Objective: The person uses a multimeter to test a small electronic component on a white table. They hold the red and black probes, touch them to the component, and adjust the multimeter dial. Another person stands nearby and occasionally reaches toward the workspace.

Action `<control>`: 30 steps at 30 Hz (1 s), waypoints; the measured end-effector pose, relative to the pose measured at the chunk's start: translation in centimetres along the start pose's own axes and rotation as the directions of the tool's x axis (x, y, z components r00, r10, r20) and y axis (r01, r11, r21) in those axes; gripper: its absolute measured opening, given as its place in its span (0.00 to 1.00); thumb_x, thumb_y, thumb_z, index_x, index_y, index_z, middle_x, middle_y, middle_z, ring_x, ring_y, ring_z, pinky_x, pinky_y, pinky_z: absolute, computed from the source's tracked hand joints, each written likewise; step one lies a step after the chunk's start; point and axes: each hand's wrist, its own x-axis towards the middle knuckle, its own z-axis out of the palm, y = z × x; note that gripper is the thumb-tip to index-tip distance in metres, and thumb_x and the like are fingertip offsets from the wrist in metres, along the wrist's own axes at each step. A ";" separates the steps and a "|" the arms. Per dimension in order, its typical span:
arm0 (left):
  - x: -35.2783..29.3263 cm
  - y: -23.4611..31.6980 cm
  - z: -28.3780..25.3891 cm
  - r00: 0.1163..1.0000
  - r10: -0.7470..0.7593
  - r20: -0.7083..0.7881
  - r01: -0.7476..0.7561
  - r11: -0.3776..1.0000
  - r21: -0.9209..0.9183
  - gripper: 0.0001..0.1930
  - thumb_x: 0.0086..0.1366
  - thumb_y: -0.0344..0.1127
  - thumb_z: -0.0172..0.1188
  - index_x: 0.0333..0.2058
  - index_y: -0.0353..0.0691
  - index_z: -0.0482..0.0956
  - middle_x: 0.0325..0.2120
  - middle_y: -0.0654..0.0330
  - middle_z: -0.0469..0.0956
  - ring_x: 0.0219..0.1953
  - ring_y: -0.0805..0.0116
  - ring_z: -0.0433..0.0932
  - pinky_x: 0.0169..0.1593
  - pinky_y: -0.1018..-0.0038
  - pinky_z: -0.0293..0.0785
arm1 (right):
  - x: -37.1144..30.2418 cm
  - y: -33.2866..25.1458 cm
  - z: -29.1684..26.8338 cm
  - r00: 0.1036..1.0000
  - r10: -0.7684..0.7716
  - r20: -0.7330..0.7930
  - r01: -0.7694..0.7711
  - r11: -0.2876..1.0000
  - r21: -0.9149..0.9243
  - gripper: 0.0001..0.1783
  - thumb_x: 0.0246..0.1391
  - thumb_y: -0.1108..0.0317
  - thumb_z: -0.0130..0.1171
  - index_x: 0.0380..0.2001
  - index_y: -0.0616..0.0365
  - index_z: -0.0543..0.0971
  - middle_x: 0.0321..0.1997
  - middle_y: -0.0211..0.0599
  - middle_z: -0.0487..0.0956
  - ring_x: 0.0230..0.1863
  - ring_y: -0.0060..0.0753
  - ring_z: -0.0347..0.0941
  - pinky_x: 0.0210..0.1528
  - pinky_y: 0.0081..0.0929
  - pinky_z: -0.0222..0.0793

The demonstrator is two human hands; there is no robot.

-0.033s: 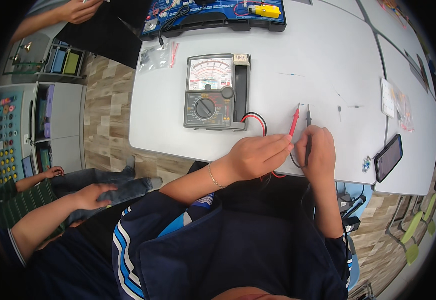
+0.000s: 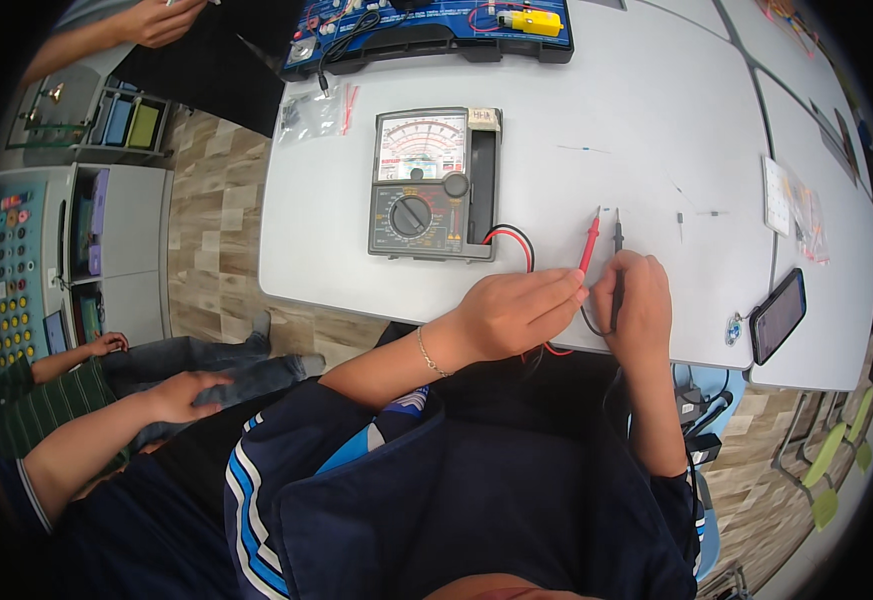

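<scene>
My left hand grips the red test probe, and my right hand holds the black test probe. Both probes point away from me, their tips close together at either end of a tiny blue resistor on the white table. Whether the tips touch its leads is too small to tell. To the left lies an analog multimeter with a dial and needle scale; red and black leads run from its side. Farther up rests another blue resistor. A small dark component with thin leads lies right of the probes.
A blue electronics kit case with a yellow motor stands at the far edge. Beside it is a clear bag. On the right lie a phone, a white board and another bag. Other people's hands show at left.
</scene>
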 end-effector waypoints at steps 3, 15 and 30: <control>0.0 -0.4 0.2 1.000 0.012 -0.008 -0.012 1.000 0.008 0.09 0.59 0.24 0.74 0.38 0.31 0.88 0.42 0.51 0.87 0.40 0.59 0.90 0.34 0.71 0.87 | 0.3 0.2 0.3 1.000 -0.019 -0.017 0.019 1.000 -0.009 0.15 0.51 0.81 0.67 0.40 0.59 0.74 0.32 0.37 0.74 0.32 0.45 0.69 0.37 0.39 0.66; 0.2 -0.6 0.0 1.000 0.009 -0.005 -0.009 1.000 0.003 0.09 0.60 0.25 0.74 0.39 0.32 0.88 0.42 0.51 0.88 0.41 0.58 0.90 0.34 0.72 0.87 | 0.3 0.4 0.5 1.000 -0.010 -0.015 0.010 1.000 -0.017 0.15 0.51 0.81 0.67 0.39 0.59 0.74 0.32 0.37 0.75 0.32 0.45 0.70 0.38 0.40 0.66; 0.1 -0.6 0.2 1.000 0.012 -0.005 -0.012 1.000 0.008 0.09 0.60 0.26 0.74 0.38 0.31 0.87 0.41 0.50 0.87 0.40 0.58 0.90 0.34 0.72 0.87 | 0.3 0.4 0.5 1.000 -0.011 -0.014 0.010 1.000 -0.025 0.15 0.51 0.81 0.67 0.40 0.59 0.74 0.33 0.37 0.75 0.33 0.45 0.70 0.37 0.40 0.66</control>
